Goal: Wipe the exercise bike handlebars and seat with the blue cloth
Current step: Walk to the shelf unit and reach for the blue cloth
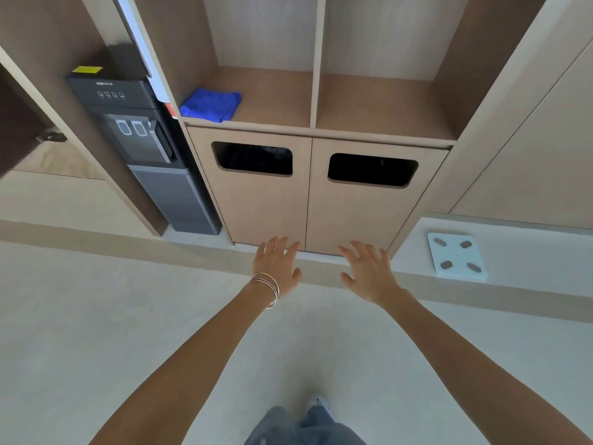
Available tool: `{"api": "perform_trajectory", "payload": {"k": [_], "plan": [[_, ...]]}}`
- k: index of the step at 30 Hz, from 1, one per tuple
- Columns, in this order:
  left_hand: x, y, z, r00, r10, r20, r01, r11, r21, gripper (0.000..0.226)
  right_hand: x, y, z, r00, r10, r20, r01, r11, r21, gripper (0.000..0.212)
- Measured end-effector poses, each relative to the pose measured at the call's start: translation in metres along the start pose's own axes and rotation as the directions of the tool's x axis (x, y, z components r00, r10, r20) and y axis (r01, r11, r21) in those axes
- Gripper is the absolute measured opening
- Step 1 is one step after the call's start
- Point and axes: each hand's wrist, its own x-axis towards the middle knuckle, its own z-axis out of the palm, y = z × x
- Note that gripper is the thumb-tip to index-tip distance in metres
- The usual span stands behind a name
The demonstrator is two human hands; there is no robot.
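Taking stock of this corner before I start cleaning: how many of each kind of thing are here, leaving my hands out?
Blue cloth: 1
Water dispenser: 1
Floor scale: 1
Slotted cabinet doors: 2
Total: 5

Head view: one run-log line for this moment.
stage: pre-pickup | blue cloth: folded, left shelf compartment | left hand: open, empty | right hand: open, empty | bike: unseen
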Motion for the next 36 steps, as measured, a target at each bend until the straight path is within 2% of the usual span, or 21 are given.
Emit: {"api": "perform_trajectory", "payload": {"k": [8, 18, 25, 29, 36], "plan": [[0.091, 0.003, -0.016, 1.0, 0.018, 0.009, -0.018, 1.0, 0.016, 0.061, 0.079, 0.041, -0.012, 1.0, 0.011, 0.007, -0.011, 1.0, -0.013, 0.06], [0.231, -0.017, -0.057, 0.991, 0.103, -0.08, -0.101, 0.995, 0.026, 0.062, 0.203, 0.067, -0.047, 0.998, 0.057, -0.035, -0.058, 0.998, -0.009, 0.059], [0.298, -0.029, -0.089, 0.982, 0.145, -0.124, -0.139, 0.988, 0.061, 0.062, 0.269, 0.078, -0.077, 0.989, 0.057, -0.138, -0.055, 0.998, 0.013, 0.059], [0.316, -0.035, -0.095, 0.985, 0.117, -0.126, -0.111, 0.992, 0.055, 0.061, 0.297, 0.074, -0.086, 0.989, -0.013, -0.149, 0.015, 1.0, 0.014, 0.059], [0.327, -0.065, -0.093, 0.994, -0.055, -0.094, 0.056, 0.998, 0.008, 0.062, 0.348, 0.06, -0.094, 0.981, -0.179, -0.082, 0.179, 0.984, -0.002, 0.059]]}}
